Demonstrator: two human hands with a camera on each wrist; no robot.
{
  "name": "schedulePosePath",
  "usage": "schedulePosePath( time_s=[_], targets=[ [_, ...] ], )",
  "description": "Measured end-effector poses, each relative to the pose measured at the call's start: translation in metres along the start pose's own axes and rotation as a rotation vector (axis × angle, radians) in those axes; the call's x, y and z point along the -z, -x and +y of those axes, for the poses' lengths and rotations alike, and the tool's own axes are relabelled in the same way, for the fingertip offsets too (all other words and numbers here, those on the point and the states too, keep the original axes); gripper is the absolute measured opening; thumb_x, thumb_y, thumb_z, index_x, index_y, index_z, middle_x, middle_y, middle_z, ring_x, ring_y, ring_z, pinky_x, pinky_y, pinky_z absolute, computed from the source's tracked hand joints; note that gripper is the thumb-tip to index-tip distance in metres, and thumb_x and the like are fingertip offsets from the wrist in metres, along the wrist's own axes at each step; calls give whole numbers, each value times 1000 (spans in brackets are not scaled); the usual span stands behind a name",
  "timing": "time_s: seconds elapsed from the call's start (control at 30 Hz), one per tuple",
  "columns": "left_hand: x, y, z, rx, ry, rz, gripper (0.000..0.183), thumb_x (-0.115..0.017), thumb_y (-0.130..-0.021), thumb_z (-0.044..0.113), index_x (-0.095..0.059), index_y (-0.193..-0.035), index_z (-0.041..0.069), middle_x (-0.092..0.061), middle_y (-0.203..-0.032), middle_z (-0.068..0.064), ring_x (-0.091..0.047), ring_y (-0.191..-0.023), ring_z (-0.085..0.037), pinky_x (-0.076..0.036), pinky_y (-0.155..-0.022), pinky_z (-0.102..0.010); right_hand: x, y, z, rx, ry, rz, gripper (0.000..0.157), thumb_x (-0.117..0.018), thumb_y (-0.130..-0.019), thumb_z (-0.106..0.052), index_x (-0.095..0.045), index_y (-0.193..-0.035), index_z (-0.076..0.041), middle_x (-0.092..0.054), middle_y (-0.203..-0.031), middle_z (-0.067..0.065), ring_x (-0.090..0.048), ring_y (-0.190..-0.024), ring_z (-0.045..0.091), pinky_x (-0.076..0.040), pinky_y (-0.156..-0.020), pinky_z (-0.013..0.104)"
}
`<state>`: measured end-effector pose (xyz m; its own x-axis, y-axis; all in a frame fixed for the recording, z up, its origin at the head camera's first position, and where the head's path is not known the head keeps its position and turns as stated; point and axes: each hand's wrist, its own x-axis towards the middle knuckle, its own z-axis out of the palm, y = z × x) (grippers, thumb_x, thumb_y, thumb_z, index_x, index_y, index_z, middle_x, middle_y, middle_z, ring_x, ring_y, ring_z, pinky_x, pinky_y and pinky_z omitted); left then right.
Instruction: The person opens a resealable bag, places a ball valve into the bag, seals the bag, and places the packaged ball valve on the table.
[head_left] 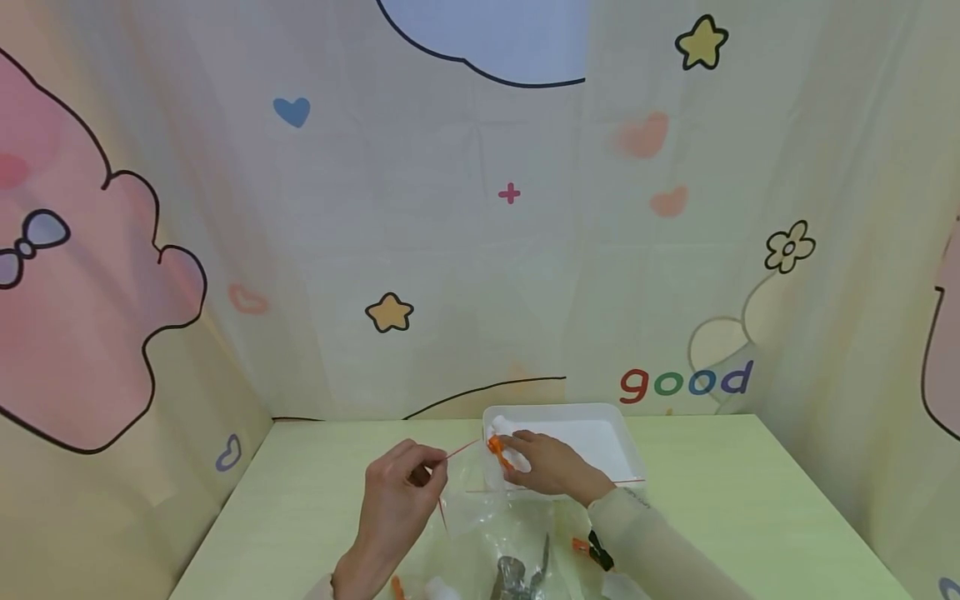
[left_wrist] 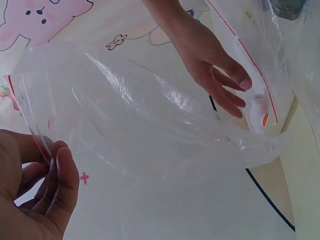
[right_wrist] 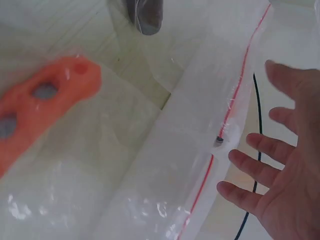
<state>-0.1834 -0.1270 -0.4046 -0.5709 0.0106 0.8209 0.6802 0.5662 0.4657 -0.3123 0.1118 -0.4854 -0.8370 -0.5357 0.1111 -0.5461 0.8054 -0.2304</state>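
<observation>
My left hand pinches the red-striped edge of a clear plastic zip bag between thumb and fingers. In the left wrist view the bag hangs wide across the frame toward my right hand. My right hand reaches over the left part of a white tray. In the head view its fingertips are right at an orange item beside a white piece. The right wrist view shows this hand's fingers spread, with nothing between them, next to another bag's red zip line.
Under my hands lies clear plastic bagging with a grey object in it. An orange-and-black item is beside my right forearm. A blurred orange piece with dark holes shows close to the right wrist camera. Behind the table hangs a printed curtain.
</observation>
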Motion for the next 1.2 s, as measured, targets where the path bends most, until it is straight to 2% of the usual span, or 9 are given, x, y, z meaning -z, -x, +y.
schedulePosePath(
  time_s=[0.2,0.4,0.63,0.8,0.93,1.2],
  targets=[
    [0,1,1,7,-1,-6,26,-74,-68,-14,-72,-75,12,-61,-64,6,-51,-54,6,-44,-50,-9,-11,-8,-1,-49,27,34,51,-75,-85,-37,-62,-127,-11,-67,-112,8,-65,-95,25,-54,-84,44],
    [-2,1,1,10,0,-11,26,-74,-69,-14,-72,-75,12,-60,-64,6,-52,-53,6,-45,-50,-9,-21,-11,-3,-116,-81,44,39,-81,-79,-24,-67,-110,-5,-69,-92,6,-59,-79,19,-50,-71,38],
    [-4,2,3,44,3,-26,26,-74,-70,-13,-71,-75,12,-60,-65,7,-52,-54,7,-45,-51,-9,-31,-11,-4,-227,-134,88,22,-81,-75,-17,-65,-87,-9,-61,-76,1,-48,-67,17,-40,-60,32],
    [-5,2,4,55,8,-36,26,-74,-70,-12,-71,-75,13,-60,-65,7,-51,-54,7,-45,-51,-9,-33,-11,-4,-249,-121,105,10,-73,-78,-7,-65,-85,-8,-61,-76,2,-48,-64,17,-41,-59,31],
    [-5,1,3,47,4,-33,25,-74,-70,-12,-71,-75,12,-60,-65,7,-51,-54,7,-45,-51,-9,-32,-11,-2,-235,-97,150,8,-67,-79,-2,-64,-84,-8,-60,-72,2,-48,-60,17,-41,-56,31],
    [-6,1,2,54,-3,-34,23,-74,-71,-12,-72,-75,11,-60,-65,7,-52,-54,7,-45,-51,-9,-27,-13,1,-200,-115,237,7,-68,-86,-4,-66,-91,-7,-62,-72,2,-47,-60,14,-41,-56,28]
  ],
)
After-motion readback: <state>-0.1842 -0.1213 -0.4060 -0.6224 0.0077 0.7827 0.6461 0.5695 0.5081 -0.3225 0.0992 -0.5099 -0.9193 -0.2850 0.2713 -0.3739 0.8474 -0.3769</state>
